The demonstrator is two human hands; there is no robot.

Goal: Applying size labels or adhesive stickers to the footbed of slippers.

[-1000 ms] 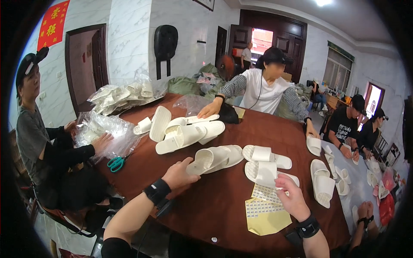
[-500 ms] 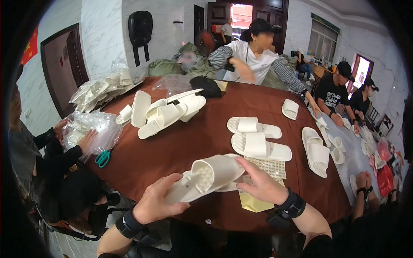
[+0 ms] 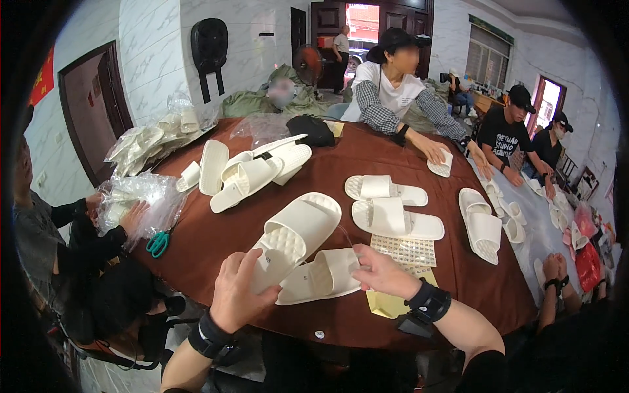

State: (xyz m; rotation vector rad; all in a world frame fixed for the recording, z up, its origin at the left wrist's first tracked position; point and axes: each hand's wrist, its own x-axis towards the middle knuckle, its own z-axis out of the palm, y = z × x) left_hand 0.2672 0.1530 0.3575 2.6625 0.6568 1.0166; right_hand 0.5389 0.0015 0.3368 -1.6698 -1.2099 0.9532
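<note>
A white slide slipper [image 3: 298,226] with a dimpled footbed is tilted up above the table, my left hand [image 3: 242,285] closed round its heel end. Below and beside it another white slipper [image 3: 322,276] lies on the brown cloth. My right hand [image 3: 386,272] is at that lower slipper's toe end, thumb and forefinger pinched together. From the pinch a thin clear strand [image 3: 346,234] runs up toward the raised slipper's toe. Beyond my right hand, sheets of small stickers [image 3: 401,252] lie over a yellow paper [image 3: 390,303].
A pair of slippers [image 3: 396,219], another slipper [image 3: 480,226] and a slipper pile [image 3: 259,171] lie on the brown tablecloth [image 3: 295,347]. Teal scissors [image 3: 158,243] rest near the left edge. Bagged slippers [image 3: 154,141] stand behind. Co-workers sit left, right and opposite; one touches a slipper [image 3: 441,164].
My left hand has turned the slipper toe-up and away from the lower one. My right hand has let go of its toe and moved down. The co-worker opposite has reached to a slipper.
</note>
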